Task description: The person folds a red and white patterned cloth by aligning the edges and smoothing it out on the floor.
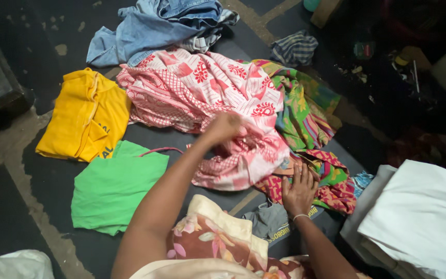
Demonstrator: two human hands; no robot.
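A large pink and white cloth with red flower prints (202, 88) lies spread over the dark floor. My left hand (224, 126) is closed on a bunched fold of it near its middle. My right hand (299, 190) lies flat, fingers apart, on a multicoloured patterned cloth (331, 181) just beside the pink cloth's lower edge. A green and striped colourful cloth (300, 108) lies under and to the right of the pink one.
A yellow garment (86, 116) and a green garment (114, 188) lie at the left. Blue denim clothes (150, 28) are heaped at the back. A striped cloth (294, 49) lies behind. White folded cloth (419, 217) is stacked at the right. A grey garment (269, 219) lies near my knee.
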